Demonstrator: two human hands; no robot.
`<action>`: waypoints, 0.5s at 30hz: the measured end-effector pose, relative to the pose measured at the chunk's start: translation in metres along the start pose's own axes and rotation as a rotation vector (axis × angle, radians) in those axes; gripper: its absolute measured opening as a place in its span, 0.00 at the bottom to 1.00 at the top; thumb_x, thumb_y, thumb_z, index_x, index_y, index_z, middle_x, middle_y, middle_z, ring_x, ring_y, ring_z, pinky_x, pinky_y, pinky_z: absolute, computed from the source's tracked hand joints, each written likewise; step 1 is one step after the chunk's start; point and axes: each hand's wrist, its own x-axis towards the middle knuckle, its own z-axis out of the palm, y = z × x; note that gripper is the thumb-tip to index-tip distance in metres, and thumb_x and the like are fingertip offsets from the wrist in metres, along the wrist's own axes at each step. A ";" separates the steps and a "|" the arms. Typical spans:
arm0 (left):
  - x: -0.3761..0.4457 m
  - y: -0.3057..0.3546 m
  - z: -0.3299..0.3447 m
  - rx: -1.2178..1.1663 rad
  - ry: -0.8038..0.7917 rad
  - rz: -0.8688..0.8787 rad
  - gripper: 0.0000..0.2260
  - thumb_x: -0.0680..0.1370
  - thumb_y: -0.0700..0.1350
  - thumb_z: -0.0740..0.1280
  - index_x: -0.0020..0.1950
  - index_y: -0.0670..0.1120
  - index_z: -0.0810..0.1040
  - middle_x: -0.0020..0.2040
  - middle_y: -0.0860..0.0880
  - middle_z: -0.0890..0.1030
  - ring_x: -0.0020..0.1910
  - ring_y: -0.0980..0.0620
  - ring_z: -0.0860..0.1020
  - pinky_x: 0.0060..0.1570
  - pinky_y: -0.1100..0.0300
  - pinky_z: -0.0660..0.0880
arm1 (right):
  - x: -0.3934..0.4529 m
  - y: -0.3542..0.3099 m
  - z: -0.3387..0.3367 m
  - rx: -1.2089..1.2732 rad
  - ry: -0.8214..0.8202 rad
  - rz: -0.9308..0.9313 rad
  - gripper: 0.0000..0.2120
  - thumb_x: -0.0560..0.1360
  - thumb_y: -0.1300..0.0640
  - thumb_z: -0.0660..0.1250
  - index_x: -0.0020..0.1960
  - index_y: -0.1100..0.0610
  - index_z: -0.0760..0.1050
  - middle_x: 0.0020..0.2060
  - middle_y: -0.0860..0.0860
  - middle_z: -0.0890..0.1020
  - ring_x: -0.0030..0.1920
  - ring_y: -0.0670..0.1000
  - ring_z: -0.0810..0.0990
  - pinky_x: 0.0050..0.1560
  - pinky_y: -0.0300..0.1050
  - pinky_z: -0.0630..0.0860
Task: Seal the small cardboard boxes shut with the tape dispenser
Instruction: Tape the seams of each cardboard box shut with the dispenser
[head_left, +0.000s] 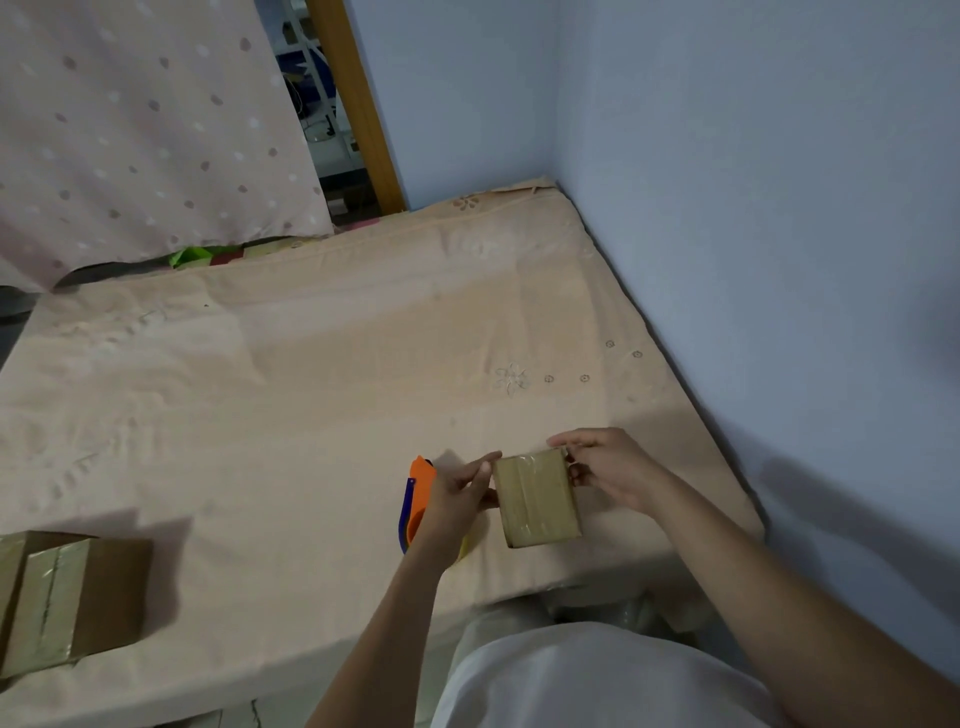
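Peach bedsheet (322, 364) beside blue wall (753, 182)

Your left hand (460, 491) and right hand (608, 475) grip the small box (537, 498); tape dispenser (418, 499) lies under your left hand.

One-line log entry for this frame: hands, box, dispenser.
left hand: holds small box | right hand: holds small box | small box: taped, held between both hands | tape dispenser: on bed, behind left hand
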 end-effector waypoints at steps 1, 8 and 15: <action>-0.002 -0.003 0.000 -0.004 -0.017 -0.016 0.13 0.84 0.45 0.62 0.65 0.42 0.80 0.62 0.51 0.82 0.52 0.44 0.84 0.58 0.51 0.80 | 0.003 0.006 0.000 0.010 -0.024 0.004 0.14 0.83 0.68 0.58 0.54 0.60 0.83 0.49 0.60 0.82 0.43 0.54 0.77 0.51 0.50 0.78; -0.002 -0.007 0.002 -0.067 -0.049 -0.061 0.15 0.83 0.44 0.63 0.68 0.42 0.78 0.56 0.52 0.85 0.55 0.50 0.83 0.60 0.52 0.78 | 0.009 0.018 -0.009 0.108 -0.124 -0.003 0.11 0.82 0.65 0.62 0.61 0.62 0.81 0.55 0.61 0.82 0.52 0.55 0.77 0.66 0.55 0.74; 0.004 -0.006 0.008 -0.050 0.024 -0.021 0.13 0.82 0.43 0.66 0.66 0.44 0.80 0.54 0.49 0.86 0.50 0.48 0.82 0.55 0.53 0.81 | 0.015 0.027 -0.020 0.178 -0.178 0.002 0.12 0.80 0.63 0.66 0.62 0.61 0.81 0.59 0.62 0.82 0.54 0.54 0.80 0.62 0.47 0.78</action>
